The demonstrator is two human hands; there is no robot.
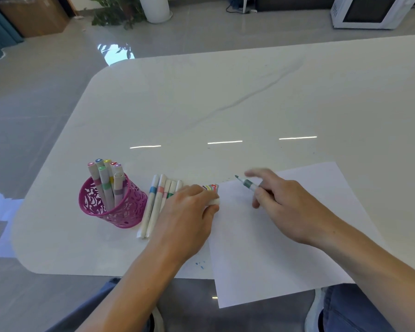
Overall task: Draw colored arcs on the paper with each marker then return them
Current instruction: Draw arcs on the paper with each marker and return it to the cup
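The right hand (290,207) grips an uncapped marker (248,184) at the upper edge of the paper (261,250). The left hand (187,214) pinches a white cap (213,202), partly hiding loose markers (153,202) beside the pink cup (130,213), centre left.

The white tabletop (225,104) with rounded corners carried a pink cut-out pen holder (120,212) near its left front. A row of loose markers (153,204) lay just beside the holder, to its right. A sheet of paper (261,248) overhung the near edge, with small blue specks (200,265) close by on the surface.
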